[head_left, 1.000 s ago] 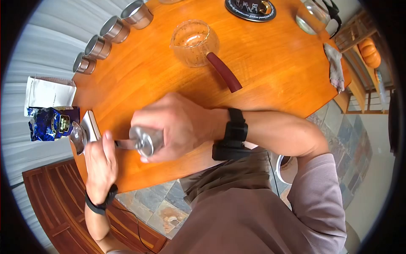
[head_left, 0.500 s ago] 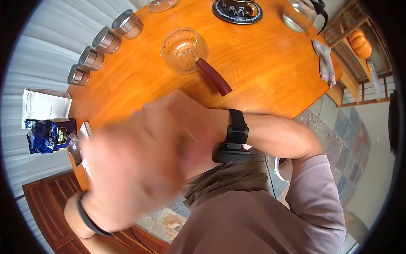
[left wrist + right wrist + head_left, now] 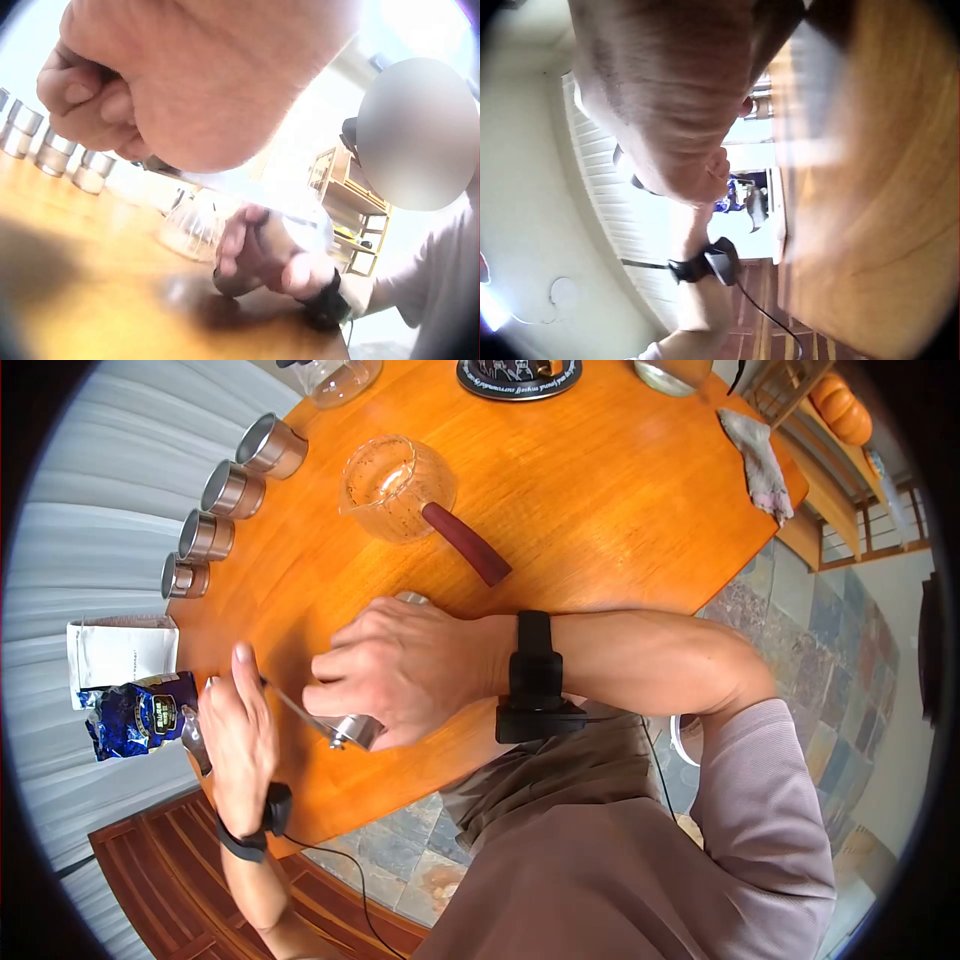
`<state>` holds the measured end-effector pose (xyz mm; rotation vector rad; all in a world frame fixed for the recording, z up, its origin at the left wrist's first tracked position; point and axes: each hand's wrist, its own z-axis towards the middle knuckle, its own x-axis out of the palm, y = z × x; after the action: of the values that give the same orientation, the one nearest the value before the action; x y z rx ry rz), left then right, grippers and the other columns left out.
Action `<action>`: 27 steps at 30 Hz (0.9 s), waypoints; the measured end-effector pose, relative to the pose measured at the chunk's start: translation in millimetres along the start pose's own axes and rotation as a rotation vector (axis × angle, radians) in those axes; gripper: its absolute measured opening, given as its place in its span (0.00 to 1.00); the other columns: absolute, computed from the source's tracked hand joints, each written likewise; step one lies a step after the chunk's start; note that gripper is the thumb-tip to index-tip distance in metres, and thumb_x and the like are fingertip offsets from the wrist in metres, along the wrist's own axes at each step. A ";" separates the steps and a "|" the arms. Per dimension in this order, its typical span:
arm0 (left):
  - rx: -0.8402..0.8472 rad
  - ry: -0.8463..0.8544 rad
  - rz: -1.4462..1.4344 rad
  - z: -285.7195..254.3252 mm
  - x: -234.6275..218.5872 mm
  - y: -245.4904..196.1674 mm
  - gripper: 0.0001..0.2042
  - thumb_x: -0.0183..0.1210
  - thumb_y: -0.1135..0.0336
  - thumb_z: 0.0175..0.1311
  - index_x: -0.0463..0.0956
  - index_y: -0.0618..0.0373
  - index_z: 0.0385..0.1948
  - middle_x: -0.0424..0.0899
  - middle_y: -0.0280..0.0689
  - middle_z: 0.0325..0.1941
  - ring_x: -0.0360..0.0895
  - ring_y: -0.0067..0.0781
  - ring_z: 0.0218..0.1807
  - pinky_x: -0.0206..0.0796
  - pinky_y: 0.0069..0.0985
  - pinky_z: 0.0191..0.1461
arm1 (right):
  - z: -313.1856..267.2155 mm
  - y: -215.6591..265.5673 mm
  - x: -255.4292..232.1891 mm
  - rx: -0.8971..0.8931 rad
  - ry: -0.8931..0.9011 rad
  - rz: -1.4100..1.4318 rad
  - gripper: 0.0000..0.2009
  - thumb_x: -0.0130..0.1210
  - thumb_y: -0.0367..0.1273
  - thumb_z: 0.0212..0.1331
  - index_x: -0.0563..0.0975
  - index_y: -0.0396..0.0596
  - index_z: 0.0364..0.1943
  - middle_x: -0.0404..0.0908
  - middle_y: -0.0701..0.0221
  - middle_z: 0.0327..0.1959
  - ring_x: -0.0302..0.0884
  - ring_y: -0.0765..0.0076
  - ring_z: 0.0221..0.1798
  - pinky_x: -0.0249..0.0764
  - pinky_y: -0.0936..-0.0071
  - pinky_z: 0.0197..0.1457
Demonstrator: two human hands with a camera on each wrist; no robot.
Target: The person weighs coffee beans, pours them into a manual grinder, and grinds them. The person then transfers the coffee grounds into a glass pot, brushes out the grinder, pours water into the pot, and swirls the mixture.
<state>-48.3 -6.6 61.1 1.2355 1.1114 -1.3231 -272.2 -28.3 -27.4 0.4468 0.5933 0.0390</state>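
In the head view my right hand (image 3: 385, 670) grips a metal cylinder with a crank, a hand grinder (image 3: 358, 733), tilted toward the left. Its thin crank arm (image 3: 300, 709) reaches to my left hand (image 3: 238, 745), whose fingers curl round the crank's end; the knob is hidden. Seen from the left wrist, the left hand (image 3: 202, 82) has curled fingers, with the right hand (image 3: 259, 251) round the grinder beyond it. The right wrist view shows the right hand (image 3: 667, 90) up close and the left hand (image 3: 718, 172) behind it.
A glass pot (image 3: 400, 490) with a red handle stands beyond the hands. Several metal cups (image 3: 233, 490) line the left edge, near a white pouch (image 3: 125, 655) and a blue bag (image 3: 145, 715). A saucer (image 3: 520, 385) and cloth (image 3: 757, 465) lie farther off.
The left hand has swung across the right hand and back to the left side with the crank. The grinder's crank end has tipped toward the body, and the head view has shifted.
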 end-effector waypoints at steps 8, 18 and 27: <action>0.392 -0.274 -0.045 12.0 -50.8 -95.1 0.24 0.54 0.49 0.74 0.71 0.57 0.20 0.71 0.46 0.13 0.69 0.54 0.16 0.62 0.43 0.23 | 2.0 -10.7 1.6 0.053 0.001 -0.034 0.15 0.69 0.41 0.43 0.77 0.54 0.32 0.80 0.69 0.29 0.82 0.56 0.32 0.74 0.56 0.33; 0.361 -0.234 -0.147 -82.8 19.7 -2.6 0.14 0.59 0.58 0.59 0.67 0.52 0.18 0.67 0.40 0.17 0.64 0.46 0.15 0.56 0.40 0.20 | 8.7 -6.3 -7.6 0.328 -0.277 0.388 0.11 0.65 0.28 0.41 0.72 0.45 0.25 0.73 0.66 0.17 0.74 0.52 0.21 0.69 0.61 0.26; 0.228 -0.336 0.007 29.2 -34.7 -64.3 0.22 0.51 0.57 0.77 0.70 0.63 0.21 0.70 0.51 0.14 0.64 0.56 0.18 0.58 0.47 0.27 | 5.7 12.7 0.1 0.130 0.025 0.267 0.10 0.67 0.34 0.42 0.76 0.48 0.26 0.79 0.65 0.21 0.80 0.49 0.25 0.75 0.57 0.30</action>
<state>-115.0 -26.3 97.8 1.1228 0.7332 -1.6159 -267.8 -19.1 -17.9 0.6506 0.5597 0.2617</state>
